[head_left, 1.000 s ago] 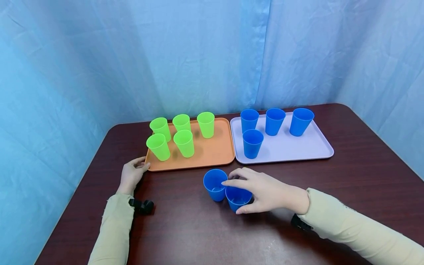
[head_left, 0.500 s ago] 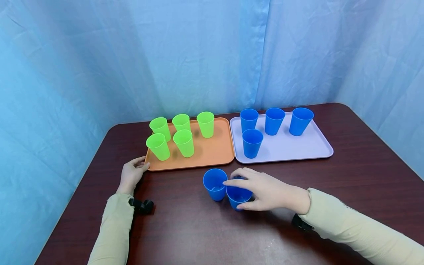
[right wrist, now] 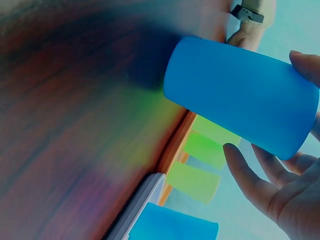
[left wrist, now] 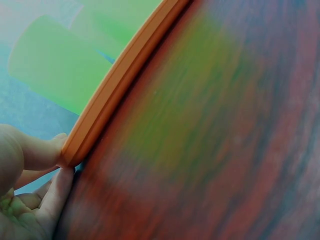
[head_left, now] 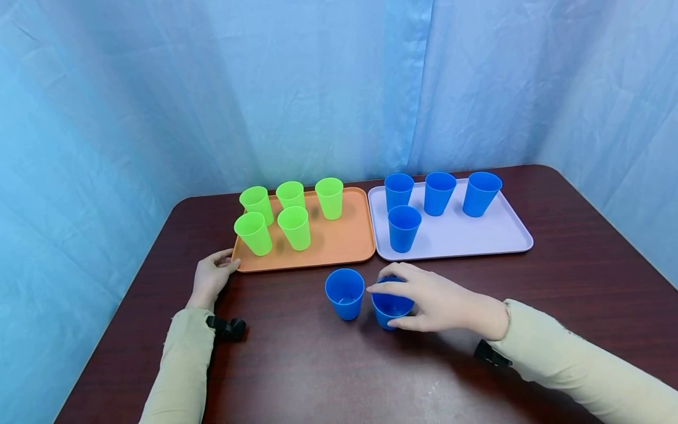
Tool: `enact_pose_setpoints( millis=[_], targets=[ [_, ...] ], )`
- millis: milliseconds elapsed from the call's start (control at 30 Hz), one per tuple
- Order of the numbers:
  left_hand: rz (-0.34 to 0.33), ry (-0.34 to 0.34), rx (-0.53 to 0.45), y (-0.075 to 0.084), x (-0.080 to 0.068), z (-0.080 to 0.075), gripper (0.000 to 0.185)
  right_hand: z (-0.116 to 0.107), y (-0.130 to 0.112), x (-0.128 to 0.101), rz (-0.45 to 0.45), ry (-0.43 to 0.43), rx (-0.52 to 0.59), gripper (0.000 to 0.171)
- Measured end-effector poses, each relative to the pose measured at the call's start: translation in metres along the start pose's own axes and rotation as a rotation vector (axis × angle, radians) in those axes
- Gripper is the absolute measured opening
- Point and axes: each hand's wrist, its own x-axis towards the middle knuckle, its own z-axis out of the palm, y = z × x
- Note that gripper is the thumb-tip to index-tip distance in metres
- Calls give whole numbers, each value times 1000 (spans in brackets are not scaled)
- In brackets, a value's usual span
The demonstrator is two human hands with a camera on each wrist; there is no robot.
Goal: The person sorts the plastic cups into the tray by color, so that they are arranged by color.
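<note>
At the left, my left hand [head_left: 210,280] pinches the near left corner of the orange tray [head_left: 341,247]. In the left wrist view, thumb and fingers meet at the tray corner [left wrist: 75,150]. My right hand [head_left: 442,297] grips a blue cup [head_left: 385,318] around its rim, with the thumb on the near side and fingers on the far side. That cup [right wrist: 240,95] is upright, close over the table. Just left of it stands a second blue cup [head_left: 344,300], apart from it. Several green cups [head_left: 294,229] stand upright on the orange tray.
A lilac tray [head_left: 471,241] adjoins the orange one on the right. Several blue cups [head_left: 404,231] stand on it, in a back row and one in front at the left. The dark wooden table [head_left: 296,365] is backed by a light blue curtain [head_left: 328,88].
My right hand has moved slightly right and away with its blue cup, opening a gap to the other cup. My left hand stays at the tray corner.
</note>
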Motion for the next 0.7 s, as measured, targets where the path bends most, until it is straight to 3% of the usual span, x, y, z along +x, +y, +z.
enact_pose_setpoints(
  millis=[467, 700],
  targets=[
    [-13, -5, -2, 0, 0, 1, 45, -10, 15, -15, 5, 138, -47, 54],
    [-13, -8, -9, -2, 1, 1, 45, -18, 27, -23, 33, 190, -7, 53]
  ],
)
